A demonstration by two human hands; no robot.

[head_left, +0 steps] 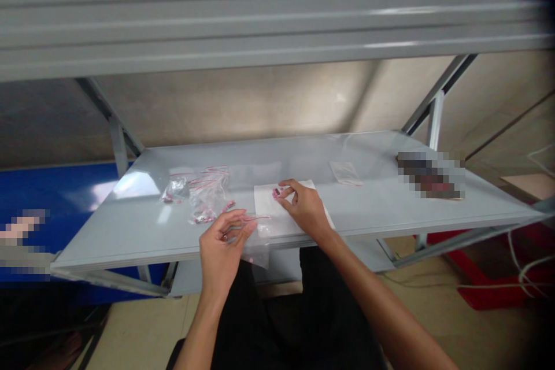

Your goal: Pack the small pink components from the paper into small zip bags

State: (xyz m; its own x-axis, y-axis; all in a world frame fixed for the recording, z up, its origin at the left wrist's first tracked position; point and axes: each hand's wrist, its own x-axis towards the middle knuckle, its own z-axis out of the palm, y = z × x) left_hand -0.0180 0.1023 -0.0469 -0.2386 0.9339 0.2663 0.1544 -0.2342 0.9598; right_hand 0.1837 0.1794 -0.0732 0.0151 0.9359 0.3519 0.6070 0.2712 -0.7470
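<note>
My left hand (224, 243) pinches a clear zip bag (259, 250) by its red-striped top edge, and the bag hangs over the table's front edge with a tiny pinkish bit inside. Between the thumb and forefinger of my right hand (303, 208) is a small pink and dark piece (276, 192), too small to name. A white sheet of paper (263, 201) lies under that hand. Left of the paper sit several clear zip bags (210, 196) with red stripes, some holding small pink pieces. Another flat zip bag (346, 173) lies behind and right of the paper.
The grey table (373, 208) stands under a ridged metal shelf (260, 17) on slanted posts. A blurred-out dark object (429, 176) lies at its right end. A blue surface (82, 196) is at the left, with part of another person's hand (21, 228). Cables (489, 285) run at lower right.
</note>
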